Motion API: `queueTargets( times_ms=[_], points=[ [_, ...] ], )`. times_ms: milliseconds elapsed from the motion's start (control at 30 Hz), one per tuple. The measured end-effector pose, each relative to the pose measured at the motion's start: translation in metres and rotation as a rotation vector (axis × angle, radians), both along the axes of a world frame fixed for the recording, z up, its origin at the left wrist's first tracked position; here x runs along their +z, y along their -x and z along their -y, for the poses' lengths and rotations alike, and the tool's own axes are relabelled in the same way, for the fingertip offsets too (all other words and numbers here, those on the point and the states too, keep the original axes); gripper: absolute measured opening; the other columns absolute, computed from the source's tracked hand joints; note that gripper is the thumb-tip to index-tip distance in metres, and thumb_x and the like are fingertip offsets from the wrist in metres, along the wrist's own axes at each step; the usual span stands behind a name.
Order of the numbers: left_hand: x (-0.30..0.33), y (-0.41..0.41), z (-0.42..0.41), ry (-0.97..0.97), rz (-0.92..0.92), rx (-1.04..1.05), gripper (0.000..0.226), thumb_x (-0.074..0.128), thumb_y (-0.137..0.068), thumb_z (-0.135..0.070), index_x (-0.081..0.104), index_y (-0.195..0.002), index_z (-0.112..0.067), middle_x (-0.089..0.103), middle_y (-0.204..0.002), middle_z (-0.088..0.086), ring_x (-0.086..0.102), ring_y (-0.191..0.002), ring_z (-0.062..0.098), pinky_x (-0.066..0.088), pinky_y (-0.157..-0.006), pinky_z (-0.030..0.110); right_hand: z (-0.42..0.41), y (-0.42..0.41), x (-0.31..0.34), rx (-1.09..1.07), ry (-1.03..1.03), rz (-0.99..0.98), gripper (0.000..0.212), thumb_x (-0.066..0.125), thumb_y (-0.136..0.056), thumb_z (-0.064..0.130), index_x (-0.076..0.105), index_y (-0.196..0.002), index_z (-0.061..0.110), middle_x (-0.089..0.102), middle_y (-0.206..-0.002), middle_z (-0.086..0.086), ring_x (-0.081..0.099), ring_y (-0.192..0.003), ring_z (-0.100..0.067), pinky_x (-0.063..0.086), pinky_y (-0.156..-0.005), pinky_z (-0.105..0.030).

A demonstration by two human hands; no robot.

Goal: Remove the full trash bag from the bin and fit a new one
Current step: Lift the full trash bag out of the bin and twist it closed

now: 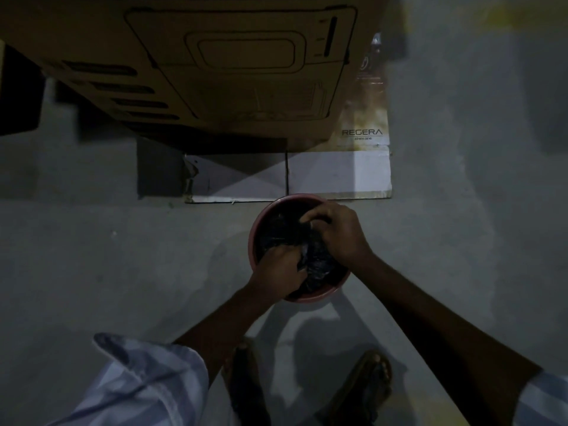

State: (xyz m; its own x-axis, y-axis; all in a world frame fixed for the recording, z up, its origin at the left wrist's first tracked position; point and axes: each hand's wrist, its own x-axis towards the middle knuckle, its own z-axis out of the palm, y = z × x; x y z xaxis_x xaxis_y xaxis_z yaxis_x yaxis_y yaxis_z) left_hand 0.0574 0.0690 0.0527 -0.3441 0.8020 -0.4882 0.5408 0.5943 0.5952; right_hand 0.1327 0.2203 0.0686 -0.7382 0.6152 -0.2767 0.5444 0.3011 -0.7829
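Dimly lit, with soft shadows thrown across a bare grey concrete floor (92,256). Against the far side, a large brown cardboard box (215,66) printed with an appliance outline; beneath it, a flattened carton (338,173) marked REGERA, white flaps spread flat on the floor.

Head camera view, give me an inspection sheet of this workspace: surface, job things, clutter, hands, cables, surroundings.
Surface: grey concrete floor, dimly lit.
Job's things: round pink bin stands on the floor; black trash bag sits inside it, crumpled, not yet lifted out. No new bag seen.
Clutter: flattened cardboard sheet lies on the floor, just behind the bin.
Hands: left hand and right hand each have a grip on the bag's plastic, inside the bin's rim.
Cables: nothing seen.
Surroundings: large printed cardboard box behind; the person's sandalled feet below the bin.
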Motion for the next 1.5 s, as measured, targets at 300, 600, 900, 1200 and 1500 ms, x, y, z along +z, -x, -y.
queueTargets(
  times_ms=[300,600,900,1200,1500],
  points=[
    [-0.002,0.0,-0.005,0.015,0.032,-0.131,0.022,0.062,-0.09,-0.014,0.063,-0.104,0.003,0.064,-0.114,0.019,0.064,-0.09,0.034,0.053,-0.074,0.039,0.02,0.005,-0.021,0.107,0.379,-0.066,0.024,0.041,-0.102,-0.003,0.062,-0.1,0.007,0.077,-0.088,-0.01,0.075,-0.079,-0.021,0.059,-0.076,-0.031],
    [-0.002,-0.009,0.016,-0.155,0.123,0.312,0.014,0.065,-0.092,-0.014,0.06,-0.105,-0.015,0.066,-0.097,0.001,0.062,-0.087,0.015,0.052,-0.074,0.026,0.007,0.0,-0.033,0.258,0.158,0.083,0.02,0.056,-0.094,0.005,0.069,-0.092,0.021,0.071,-0.084,0.012,0.065,-0.08,-0.003,0.046,-0.072,-0.019],
    [0.002,-0.009,0.007,-0.232,0.201,0.42,0.015,0.07,-0.088,-0.012,0.058,-0.088,-0.021,0.066,-0.08,-0.005,0.064,-0.076,0.006,0.051,-0.066,0.022,0.01,-0.003,-0.037,0.113,0.162,0.256,0.023,0.058,-0.089,0.005,0.068,-0.077,0.021,0.073,-0.08,0.005,0.068,-0.078,-0.012,0.055,-0.077,-0.033],
    [-0.003,0.015,0.009,-0.166,0.356,0.61,0.035,0.078,-0.077,0.005,0.047,-0.074,-0.011,0.047,-0.067,-0.002,0.044,-0.057,-0.003,0.038,-0.058,0.012,0.01,-0.011,-0.027,0.24,0.39,0.094,0.023,0.064,-0.098,0.009,0.08,-0.113,0.014,0.079,-0.11,0.0,0.071,-0.104,-0.01,0.053,-0.097,-0.028],
    [0.001,0.01,0.013,-0.141,0.221,0.437,0.018,0.069,-0.082,0.0,0.055,-0.078,-0.012,0.06,-0.073,0.004,0.053,-0.068,0.005,0.039,-0.061,0.016,0.019,-0.01,-0.016,0.38,0.227,0.217,0.047,0.074,-0.082,0.0,0.076,-0.123,0.022,0.074,-0.126,0.0,0.064,-0.12,-0.014,0.044,-0.107,-0.026]
  ],
)
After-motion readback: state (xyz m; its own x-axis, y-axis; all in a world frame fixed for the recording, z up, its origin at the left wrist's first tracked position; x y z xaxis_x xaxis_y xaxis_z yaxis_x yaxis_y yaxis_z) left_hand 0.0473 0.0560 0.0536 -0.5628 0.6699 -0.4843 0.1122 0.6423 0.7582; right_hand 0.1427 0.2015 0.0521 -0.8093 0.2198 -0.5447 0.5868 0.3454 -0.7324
